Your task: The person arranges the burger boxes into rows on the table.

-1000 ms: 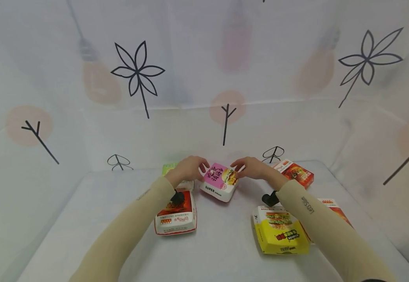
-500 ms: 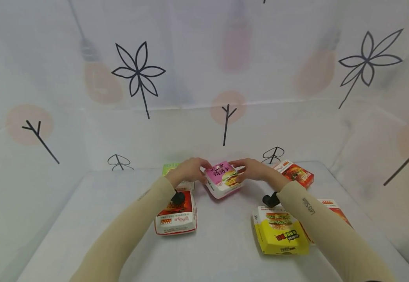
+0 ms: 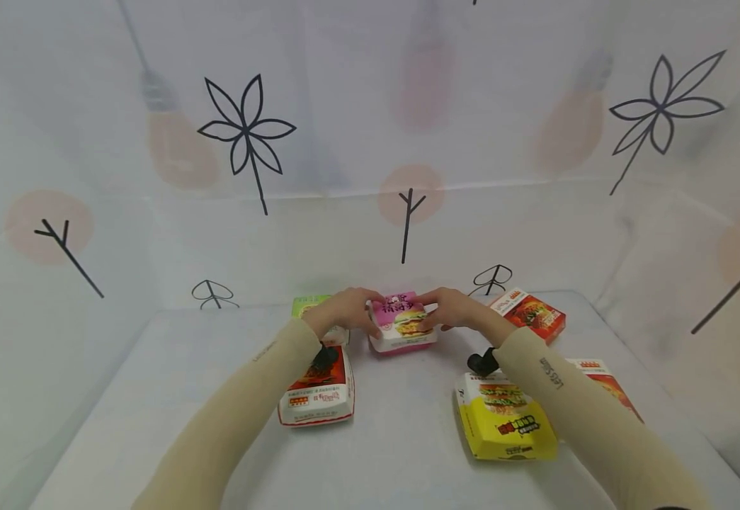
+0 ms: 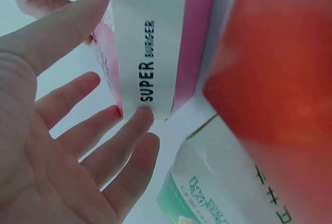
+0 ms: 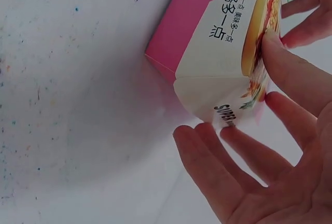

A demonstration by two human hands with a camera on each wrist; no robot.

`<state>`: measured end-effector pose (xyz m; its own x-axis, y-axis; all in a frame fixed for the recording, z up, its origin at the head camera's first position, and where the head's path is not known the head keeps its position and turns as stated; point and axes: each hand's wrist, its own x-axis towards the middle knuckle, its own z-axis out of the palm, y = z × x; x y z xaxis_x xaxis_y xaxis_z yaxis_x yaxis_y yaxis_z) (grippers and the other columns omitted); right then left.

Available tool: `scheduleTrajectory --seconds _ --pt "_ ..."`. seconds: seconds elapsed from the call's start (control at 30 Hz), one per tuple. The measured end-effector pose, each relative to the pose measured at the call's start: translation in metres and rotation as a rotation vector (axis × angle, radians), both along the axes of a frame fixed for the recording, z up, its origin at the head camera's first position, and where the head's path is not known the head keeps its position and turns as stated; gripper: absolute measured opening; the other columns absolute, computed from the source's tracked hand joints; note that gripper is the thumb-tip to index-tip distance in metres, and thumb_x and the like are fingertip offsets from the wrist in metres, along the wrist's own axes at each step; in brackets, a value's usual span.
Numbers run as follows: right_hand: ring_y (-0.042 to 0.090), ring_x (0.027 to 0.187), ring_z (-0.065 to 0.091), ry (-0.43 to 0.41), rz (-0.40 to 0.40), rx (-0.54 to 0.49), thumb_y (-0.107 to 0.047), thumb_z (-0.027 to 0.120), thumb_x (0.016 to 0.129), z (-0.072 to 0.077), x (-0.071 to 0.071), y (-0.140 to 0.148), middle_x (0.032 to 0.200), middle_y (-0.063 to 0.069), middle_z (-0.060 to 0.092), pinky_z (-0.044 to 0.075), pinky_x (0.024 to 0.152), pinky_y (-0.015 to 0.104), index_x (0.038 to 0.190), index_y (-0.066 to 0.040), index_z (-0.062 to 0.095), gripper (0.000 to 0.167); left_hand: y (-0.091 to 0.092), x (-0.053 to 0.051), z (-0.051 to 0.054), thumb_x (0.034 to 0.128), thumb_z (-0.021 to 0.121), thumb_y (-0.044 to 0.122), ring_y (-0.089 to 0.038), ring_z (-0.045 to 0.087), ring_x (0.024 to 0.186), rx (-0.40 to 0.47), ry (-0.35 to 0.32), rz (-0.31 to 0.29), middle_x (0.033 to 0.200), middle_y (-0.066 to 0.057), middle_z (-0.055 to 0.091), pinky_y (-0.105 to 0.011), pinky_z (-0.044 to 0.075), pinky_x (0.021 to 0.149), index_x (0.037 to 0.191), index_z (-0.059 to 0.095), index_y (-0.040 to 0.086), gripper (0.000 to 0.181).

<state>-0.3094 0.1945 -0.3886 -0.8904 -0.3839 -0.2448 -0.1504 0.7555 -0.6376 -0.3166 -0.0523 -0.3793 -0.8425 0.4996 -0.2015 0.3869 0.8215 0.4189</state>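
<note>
A pink and white burger box sits near the back of the table in the head view, between the two hands. The left hand grips its left side; in the left wrist view the thumb lies on the top edge of the box and fingertips touch the "SUPER" end. From the right, the right hand holds it, thumb on the printed top and fingertips at the other end of the box in the right wrist view.
Left of centre are a green box and a red and white box, partly behind the left arm. To the right lie a yellow box, a red box and another red and white box. A printed cloth hangs behind.
Between the hands, the pink box has turned so that its burger picture faces the front, and it stands slightly farther right than a second ago. Both hands have stayed on it.
</note>
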Motion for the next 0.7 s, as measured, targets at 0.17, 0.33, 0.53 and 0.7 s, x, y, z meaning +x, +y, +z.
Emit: scheduleTrajectory --seconds 0.17,0.33,0.53,0.7 --pt "0.03 0.113 0.054 0.019 -0.022 0.004 -0.025 0.077 0.089 -0.001 0.0 -0.005 0.146 0.02 0.047 0.057 0.077 0.035 0.145 -0.013 0.053 0.062 0.004 -0.002 0.0 0.0801 0.084 0.032 -0.029 0.047 0.134 -0.019 0.023 -0.001 0.145 -0.007 0.052 -0.047 0.035 0.112 0.14 0.059 0.023 0.066" --pt "0.029 0.11 0.055 0.039 -0.026 0.019 -0.024 0.076 0.09 -0.004 -0.005 -0.01 0.147 0.02 0.047 0.057 0.076 0.035 0.146 -0.014 0.052 0.062 0.003 -0.004 0.001 0.081 0.084 0.028 -0.029 0.042 0.138 -0.02 0.026 0.003 0.149 -0.007 0.049 -0.047 0.031 0.114 0.137 0.062 0.023 0.061" --pt "0.028 0.107 0.056 0.047 -0.02 0.029 -0.024 0.074 0.091 -0.003 -0.007 -0.01 0.146 0.02 0.047 0.056 0.075 0.033 0.147 -0.014 0.051 0.061 0.001 -0.007 0.002 0.0814 0.083 0.028 -0.03 0.038 0.141 -0.007 0.02 -0.001 0.153 -0.007 0.044 -0.047 0.029 0.115 0.138 0.062 0.023 0.06" --pt "0.028 0.108 0.057 0.043 -0.007 0.023 -0.025 0.073 0.093 -0.001 -0.005 -0.011 0.147 0.022 0.046 0.056 0.078 0.034 0.148 -0.013 0.049 0.061 0.001 -0.009 0.002 0.081 0.083 0.03 -0.03 0.034 0.144 -0.05 0.015 -0.01 0.157 -0.007 0.038 -0.048 0.026 0.117 0.141 0.059 0.024 0.065"
